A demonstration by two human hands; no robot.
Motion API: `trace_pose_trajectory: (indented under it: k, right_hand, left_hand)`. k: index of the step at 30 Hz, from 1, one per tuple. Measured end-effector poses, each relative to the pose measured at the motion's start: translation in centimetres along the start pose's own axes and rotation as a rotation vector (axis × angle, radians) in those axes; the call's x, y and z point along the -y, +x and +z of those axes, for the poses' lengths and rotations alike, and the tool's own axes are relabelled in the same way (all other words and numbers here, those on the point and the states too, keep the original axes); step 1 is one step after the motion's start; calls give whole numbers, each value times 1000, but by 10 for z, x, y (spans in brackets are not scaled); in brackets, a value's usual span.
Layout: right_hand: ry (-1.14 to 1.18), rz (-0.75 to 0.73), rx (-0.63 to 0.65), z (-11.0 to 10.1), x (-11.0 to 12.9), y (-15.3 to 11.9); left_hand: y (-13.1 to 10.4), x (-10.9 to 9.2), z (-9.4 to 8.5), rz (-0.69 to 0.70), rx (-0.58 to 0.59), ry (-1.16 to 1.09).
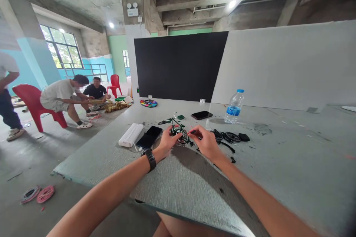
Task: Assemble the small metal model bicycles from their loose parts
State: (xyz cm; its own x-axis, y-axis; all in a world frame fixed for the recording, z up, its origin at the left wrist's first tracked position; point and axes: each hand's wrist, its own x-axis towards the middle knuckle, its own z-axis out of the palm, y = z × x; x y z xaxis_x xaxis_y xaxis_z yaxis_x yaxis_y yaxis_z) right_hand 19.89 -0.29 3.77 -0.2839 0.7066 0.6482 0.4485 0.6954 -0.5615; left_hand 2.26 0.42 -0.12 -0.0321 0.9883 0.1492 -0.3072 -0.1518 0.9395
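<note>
A small model bicycle (pixel 179 130) with a dark green frame is held over the grey table (pixel 111 166). My left hand (pixel 168 139) has its fingers wrapped round the frame beside the spoked wheel. Just right of that wheel, my right hand (pixel 205 141) pinches a small dark piece, too small to identify, between thumb and forefinger. Loose black wheels (pixel 232 137) and other dark parts lie to the right of my right hand, and a curved black part (pixel 228 146) lies near them.
Left of my hands are a white power bank (pixel 131 135) and a phone (pixel 149 137). Behind them lie another phone (pixel 201 114), a colourful palette (pixel 148 103) and a water bottle (pixel 234 107). A black and white partition (pixel 180 66) backs the table. People are at the far left.
</note>
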Motion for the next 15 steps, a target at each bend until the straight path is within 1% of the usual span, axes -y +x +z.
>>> trace_pose_trajectory:
  k: [3,8,15]
  right_hand:
    - [2,14,-13,1,-3,-1]
    - [-15,27,-10,4,-5,-1]
    - [-53,6,-25,9,-6,-1]
  left_hand:
    - [0,-1,0,-3,5,20]
    - [0,-2,1,-31,1,-19]
    - [4,2,0,-2,16,-67]
